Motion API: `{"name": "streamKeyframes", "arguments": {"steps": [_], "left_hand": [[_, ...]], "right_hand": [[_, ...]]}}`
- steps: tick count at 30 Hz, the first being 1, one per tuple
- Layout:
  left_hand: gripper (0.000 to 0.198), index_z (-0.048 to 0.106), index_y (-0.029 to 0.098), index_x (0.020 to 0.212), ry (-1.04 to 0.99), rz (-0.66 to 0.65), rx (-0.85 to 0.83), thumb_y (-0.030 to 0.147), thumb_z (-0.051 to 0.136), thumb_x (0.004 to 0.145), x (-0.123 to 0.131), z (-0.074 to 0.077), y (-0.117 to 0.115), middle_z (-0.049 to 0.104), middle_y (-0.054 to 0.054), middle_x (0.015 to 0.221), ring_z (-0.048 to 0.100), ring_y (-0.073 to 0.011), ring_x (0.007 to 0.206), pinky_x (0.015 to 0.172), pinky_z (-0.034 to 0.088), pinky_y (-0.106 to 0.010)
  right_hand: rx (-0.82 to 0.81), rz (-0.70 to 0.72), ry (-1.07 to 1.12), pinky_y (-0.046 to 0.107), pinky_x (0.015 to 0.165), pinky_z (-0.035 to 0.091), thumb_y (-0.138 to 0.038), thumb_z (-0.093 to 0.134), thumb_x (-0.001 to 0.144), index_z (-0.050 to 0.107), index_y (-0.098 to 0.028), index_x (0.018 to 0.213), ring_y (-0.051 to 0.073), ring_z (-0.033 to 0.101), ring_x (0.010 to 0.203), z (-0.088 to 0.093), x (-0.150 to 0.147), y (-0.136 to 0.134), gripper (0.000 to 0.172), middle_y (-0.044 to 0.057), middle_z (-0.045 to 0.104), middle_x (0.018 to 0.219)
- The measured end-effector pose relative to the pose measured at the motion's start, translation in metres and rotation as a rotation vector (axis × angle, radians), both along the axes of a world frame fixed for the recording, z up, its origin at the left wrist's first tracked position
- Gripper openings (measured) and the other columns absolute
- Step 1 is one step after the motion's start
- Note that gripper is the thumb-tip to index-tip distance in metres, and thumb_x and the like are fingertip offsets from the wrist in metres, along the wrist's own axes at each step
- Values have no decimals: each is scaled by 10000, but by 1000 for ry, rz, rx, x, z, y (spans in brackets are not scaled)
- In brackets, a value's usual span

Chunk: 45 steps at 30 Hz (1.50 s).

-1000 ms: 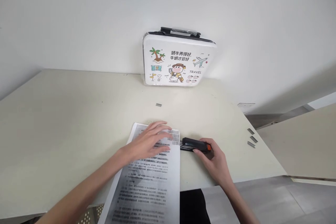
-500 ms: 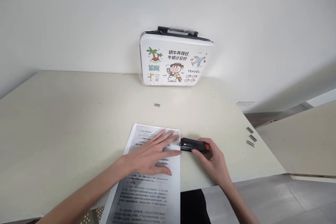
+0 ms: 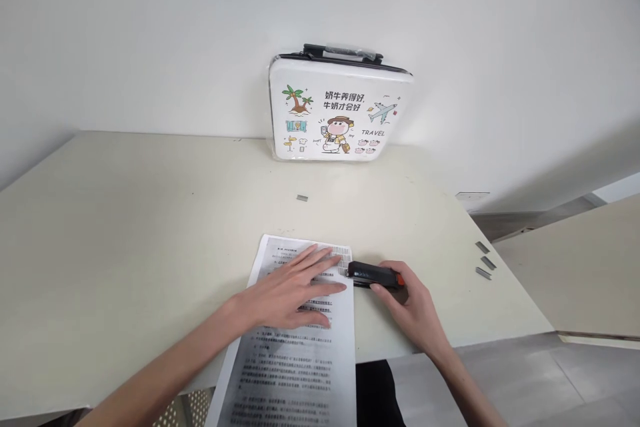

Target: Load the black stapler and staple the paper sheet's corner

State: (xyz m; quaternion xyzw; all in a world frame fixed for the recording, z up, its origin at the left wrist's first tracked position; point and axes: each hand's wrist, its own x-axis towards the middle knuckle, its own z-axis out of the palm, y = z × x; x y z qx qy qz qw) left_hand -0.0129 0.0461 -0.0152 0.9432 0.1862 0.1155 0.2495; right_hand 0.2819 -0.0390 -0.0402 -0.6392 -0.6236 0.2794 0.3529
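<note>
A printed sheet of paper (image 3: 290, 367) lies at the front of the table and hangs over its near edge. My left hand (image 3: 295, 287) rests flat on the upper part of it, fingers spread. Just to the right, my right hand (image 3: 413, 303) is closed around a black stapler (image 3: 376, 273) with a red rear end. The stapler's front end is at the paper's right edge, near the upper corner; whether the sheet sits between its jaws I cannot tell. Part of the stapler's rear is hidden by my fingers.
A white cartoon-print case (image 3: 340, 110) with a black handle leans against the wall. One strip of staples (image 3: 302, 198) lies mid-table, and several more staple strips (image 3: 485, 262) lie near the right edge. Beyond that edge is another pale panel (image 3: 585, 267).
The view has shifted slightly, so most things sit a little further right. The stapler's front seems to overlap the paper's edge a bit more. Both hands keep their hold.
</note>
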Motion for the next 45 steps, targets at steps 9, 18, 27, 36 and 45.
{"name": "streamKeyframes", "arguments": {"steps": [9,18,27,36,45], "left_hand": [[683,484,353,1567,-13,-12,-3,577,685,954,5,-7,-6,142,-44,1747,149,-340,1612,1323,128,-560],[674,505,343,1552,-50,-12,2,597,676,952,10,-9,-9,163,-49,1743,172,-348,1607,1318,145,-574],[631,546,342,1521,-58,-1,-9,587,677,954,10,-7,-10,195,-48,1742,212,-339,1600,1322,160,-546],[647,539,350,1528,-80,8,-15,594,682,946,11,-8,-10,250,-47,1734,261,-350,1588,1320,168,-540],[642,569,261,1507,-62,-15,63,644,571,992,12,-10,-9,272,-121,1722,269,-357,1585,1309,183,-545]], "right_hand": [[-32,-7,-53,419,1024,489,-531,310,1097,649,-272,1197,257,623,1191,24,-3,23,438,81,690,1271],[7,49,-221,459,1035,510,-525,285,1100,670,-305,1226,275,624,1253,41,-26,46,461,62,701,1306],[-2,107,-300,518,1105,476,-513,262,1105,648,-311,1323,289,558,1385,40,-44,60,487,55,648,1439],[-35,193,-393,542,1156,415,-486,280,1101,578,-286,1408,288,503,1435,36,-47,64,473,78,568,1532],[-96,239,-504,513,1167,412,-487,233,1102,542,-269,1451,267,477,1464,43,-51,65,515,91,524,1573]]}}
